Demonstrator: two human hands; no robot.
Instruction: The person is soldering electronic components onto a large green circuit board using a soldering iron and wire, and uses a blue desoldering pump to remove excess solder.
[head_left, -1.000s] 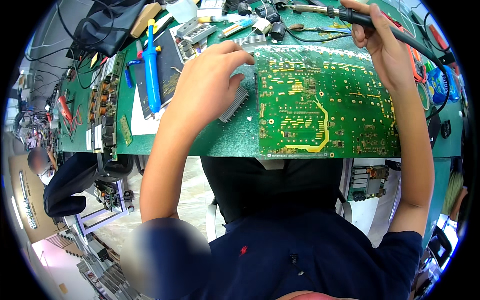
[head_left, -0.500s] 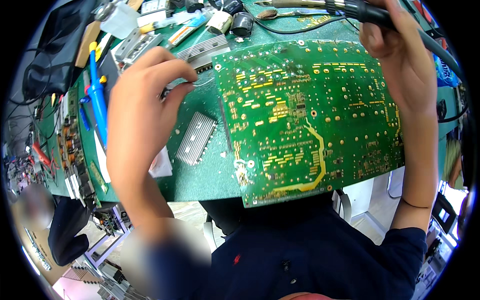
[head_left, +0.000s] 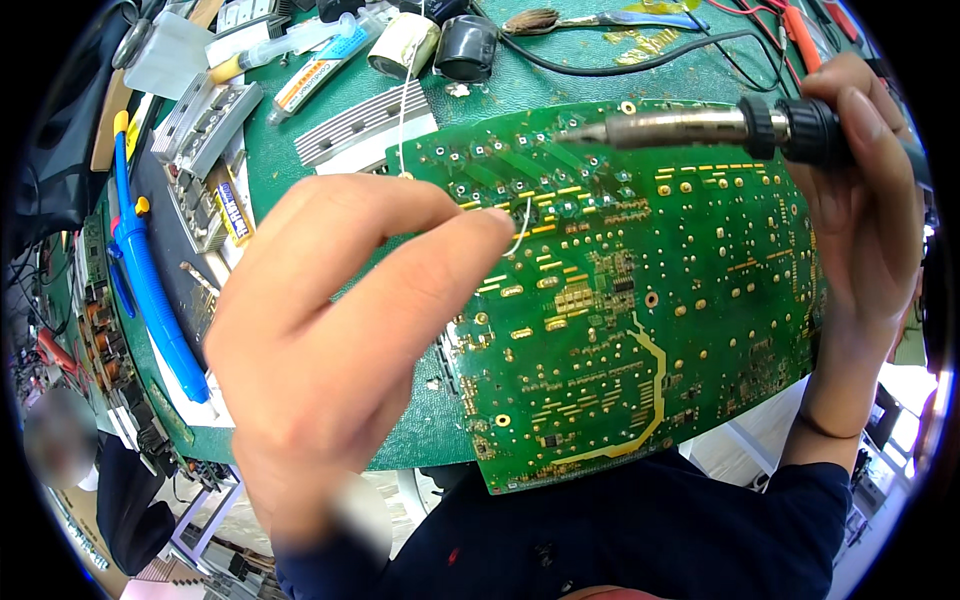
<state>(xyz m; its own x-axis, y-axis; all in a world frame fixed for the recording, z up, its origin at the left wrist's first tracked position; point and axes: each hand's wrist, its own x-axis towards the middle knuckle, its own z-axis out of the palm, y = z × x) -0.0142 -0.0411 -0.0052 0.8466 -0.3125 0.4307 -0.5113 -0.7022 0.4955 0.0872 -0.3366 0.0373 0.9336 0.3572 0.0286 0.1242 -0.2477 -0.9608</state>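
Observation:
A large green circuit board [head_left: 590, 400] lies in front of me, its side with many solder joints and gold strips facing up. My left hand [head_left: 330, 290] is over the board's left part, thumb and forefinger pinching a thin silvery solder wire [head_left: 525, 225]. The wire's short curved end sticks out past the fingertips; its other part runs up behind the hand. My right hand [head_left: 865, 190] is closed round the dark handle of a soldering iron [head_left: 680, 130]. The iron's tip points left over the board's far part; whether it touches cannot be told.
A blue desoldering pump [head_left: 160, 290] lies at the left. Finned heat sinks [head_left: 365, 125], a syringe [head_left: 290, 48], a white-and-orange tube [head_left: 320, 75] and black cylindrical parts [head_left: 466, 48] crowd the far left. A brush [head_left: 590, 20] and a black cable [head_left: 640, 68] lie beyond the board.
My left hand has moved right with the solder wire, from beside the board to over it. My right hand has brought the soldering iron down over the board. The small finned block is now hidden.

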